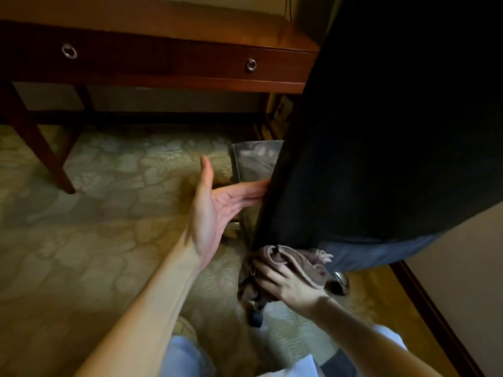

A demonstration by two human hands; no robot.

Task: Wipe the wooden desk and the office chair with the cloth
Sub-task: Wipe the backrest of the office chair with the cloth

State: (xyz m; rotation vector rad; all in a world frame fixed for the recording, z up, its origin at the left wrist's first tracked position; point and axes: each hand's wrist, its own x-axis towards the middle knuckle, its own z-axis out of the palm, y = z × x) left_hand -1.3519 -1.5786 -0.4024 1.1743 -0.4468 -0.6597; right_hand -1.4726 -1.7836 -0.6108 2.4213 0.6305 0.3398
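The black office chair (381, 131) fills the right side, seen from behind and close up. My left hand (217, 202) is flat, its straight fingers against the chair back's left edge with the tips hidden behind it. Below, my right hand (283, 281) grips a bunched brown cloth (296, 261) against the bottom edge of the chair back. The wooden desk (190, 31) stands at the back, with two drawers that have ring pulls.
Patterned green carpet (95, 213) covers the floor to the left. A chair castor (257, 318) and a chrome base part (341, 280) sit under the chair. A pale wall (462, 268) with dark skirting runs along the right. The desk leg (46, 156) stands at left.
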